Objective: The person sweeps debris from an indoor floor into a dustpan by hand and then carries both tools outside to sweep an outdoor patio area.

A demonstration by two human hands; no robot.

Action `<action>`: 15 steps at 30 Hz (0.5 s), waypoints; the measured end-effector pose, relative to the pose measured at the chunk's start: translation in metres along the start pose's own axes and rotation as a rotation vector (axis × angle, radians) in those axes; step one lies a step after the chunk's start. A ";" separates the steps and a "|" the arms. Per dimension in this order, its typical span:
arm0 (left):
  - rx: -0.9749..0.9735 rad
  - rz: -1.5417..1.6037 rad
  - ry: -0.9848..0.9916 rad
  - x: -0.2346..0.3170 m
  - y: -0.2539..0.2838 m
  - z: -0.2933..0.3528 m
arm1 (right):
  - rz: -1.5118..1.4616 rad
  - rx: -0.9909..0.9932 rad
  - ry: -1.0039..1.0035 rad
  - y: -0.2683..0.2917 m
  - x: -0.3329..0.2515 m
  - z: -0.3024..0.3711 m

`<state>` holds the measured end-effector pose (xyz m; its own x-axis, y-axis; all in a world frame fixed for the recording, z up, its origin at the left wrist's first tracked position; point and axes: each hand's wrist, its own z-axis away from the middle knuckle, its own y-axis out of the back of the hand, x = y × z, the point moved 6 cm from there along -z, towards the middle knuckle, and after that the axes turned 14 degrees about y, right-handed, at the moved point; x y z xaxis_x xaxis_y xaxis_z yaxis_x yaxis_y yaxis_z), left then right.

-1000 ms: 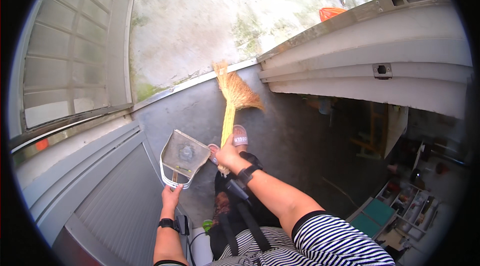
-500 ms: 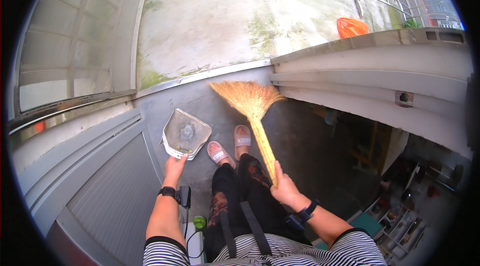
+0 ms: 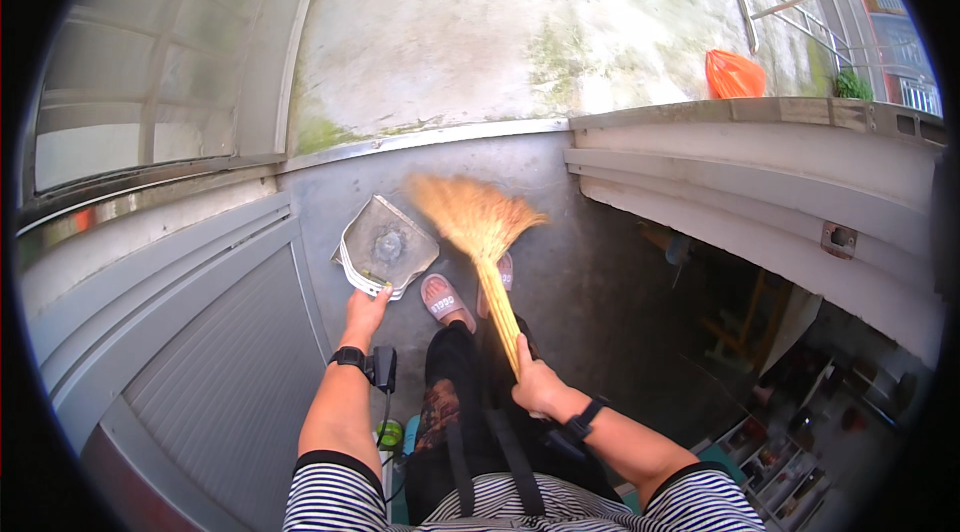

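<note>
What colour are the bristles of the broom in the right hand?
Straw yellow-orange; the broom fans out beside the grey dustpan, clearest in the head view.

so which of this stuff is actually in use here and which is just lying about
In use:
- broom, held in the right hand
- dustpan, held in the left hand

Lying about:
- orange bag on the concrete beyond the wall
- green bottle by the legs
- cluttered shelves, lower right
</note>
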<state>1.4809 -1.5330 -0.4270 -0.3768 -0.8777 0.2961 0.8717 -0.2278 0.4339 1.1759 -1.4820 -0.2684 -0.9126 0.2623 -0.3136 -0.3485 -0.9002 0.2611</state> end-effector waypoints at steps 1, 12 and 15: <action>0.009 0.023 -0.007 -0.006 0.002 0.000 | 0.007 -0.007 0.005 0.015 -0.003 0.009; 0.004 0.015 0.035 -0.031 0.019 0.017 | -0.544 0.038 0.044 0.081 -0.027 0.055; -0.008 0.054 0.048 -0.041 0.026 0.024 | -0.660 0.079 0.025 0.086 -0.038 0.004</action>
<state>1.5116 -1.4926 -0.4075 -0.3138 -0.9078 0.2781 0.8930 -0.1827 0.4113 1.1797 -1.5680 -0.2304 -0.4973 0.7407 -0.4518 -0.8480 -0.5249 0.0729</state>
